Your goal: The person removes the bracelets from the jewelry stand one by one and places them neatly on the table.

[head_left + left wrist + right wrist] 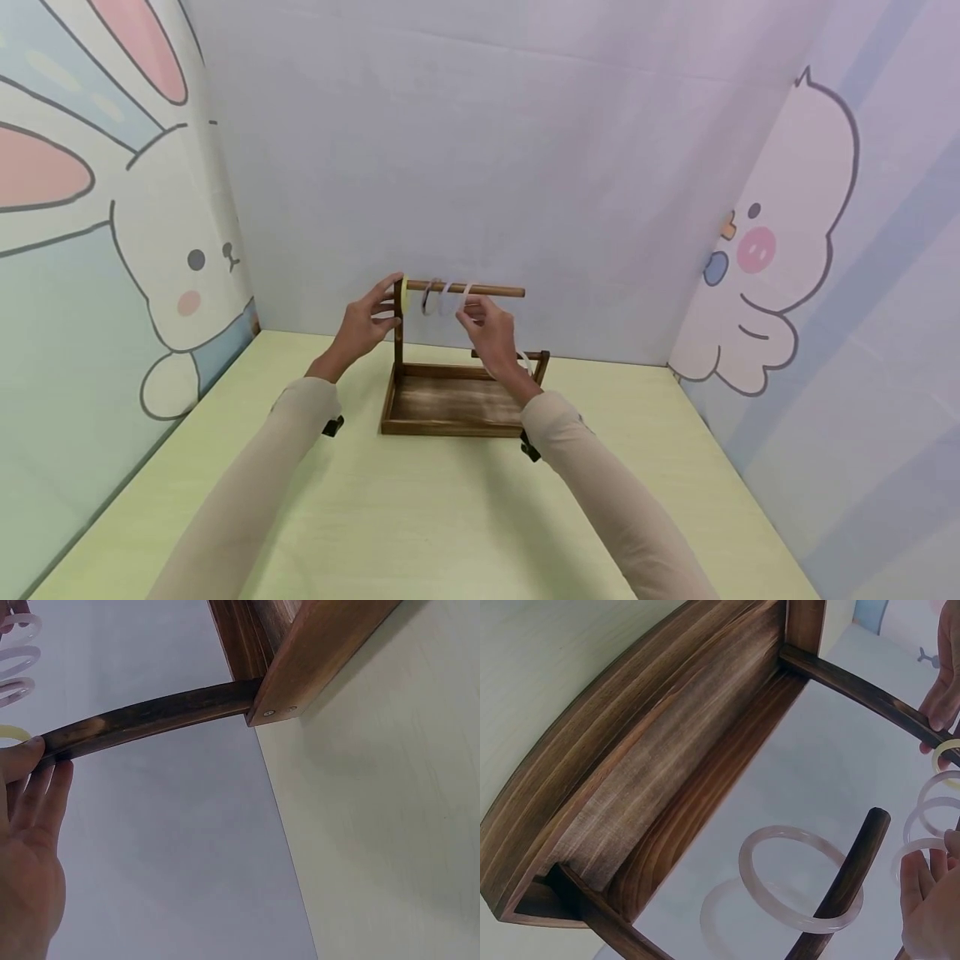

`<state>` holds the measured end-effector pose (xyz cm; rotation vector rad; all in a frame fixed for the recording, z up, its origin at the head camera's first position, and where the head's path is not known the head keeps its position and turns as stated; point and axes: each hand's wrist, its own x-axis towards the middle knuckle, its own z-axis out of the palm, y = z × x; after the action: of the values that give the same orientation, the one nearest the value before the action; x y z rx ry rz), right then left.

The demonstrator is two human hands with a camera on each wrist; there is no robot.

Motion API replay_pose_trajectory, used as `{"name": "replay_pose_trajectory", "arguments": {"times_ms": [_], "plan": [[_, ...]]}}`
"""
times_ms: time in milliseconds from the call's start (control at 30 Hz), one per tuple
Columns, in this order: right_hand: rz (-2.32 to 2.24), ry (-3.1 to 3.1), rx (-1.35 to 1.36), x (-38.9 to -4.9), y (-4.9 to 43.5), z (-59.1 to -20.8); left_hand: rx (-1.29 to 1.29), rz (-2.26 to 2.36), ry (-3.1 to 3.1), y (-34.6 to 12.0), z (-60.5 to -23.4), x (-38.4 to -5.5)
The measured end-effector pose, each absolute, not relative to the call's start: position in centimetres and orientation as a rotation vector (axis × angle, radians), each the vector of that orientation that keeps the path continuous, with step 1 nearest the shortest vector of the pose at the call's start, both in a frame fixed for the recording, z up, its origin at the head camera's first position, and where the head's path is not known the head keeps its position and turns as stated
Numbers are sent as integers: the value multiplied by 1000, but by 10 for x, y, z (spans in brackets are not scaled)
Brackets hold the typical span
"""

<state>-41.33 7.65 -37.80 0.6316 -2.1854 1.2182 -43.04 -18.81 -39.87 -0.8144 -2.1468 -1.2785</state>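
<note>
Left hand (363,322) grips wooden post (398,343) near the top, thumb and fingers closed on it. Right hand (491,333), fingertips together, pinches white ring (463,297) around upper bar (502,291); 2 rings (425,300) plus yellow ring (406,296) sit postward.

Lower rod (535,356) — partly behind right hand (491,335)

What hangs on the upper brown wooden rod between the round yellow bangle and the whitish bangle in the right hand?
A round greyish-purple bangle, then a round pale-lavender bangle, as the head view shows.
</note>
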Motion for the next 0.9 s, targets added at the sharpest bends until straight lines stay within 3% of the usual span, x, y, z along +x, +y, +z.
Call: {"name": "replay_pose_trajectory", "arguments": {"times_ms": [900], "plan": [[1171,-2178,590,-409,102,-375,-761,-1256,-2229,-189,-395,-428]]}}
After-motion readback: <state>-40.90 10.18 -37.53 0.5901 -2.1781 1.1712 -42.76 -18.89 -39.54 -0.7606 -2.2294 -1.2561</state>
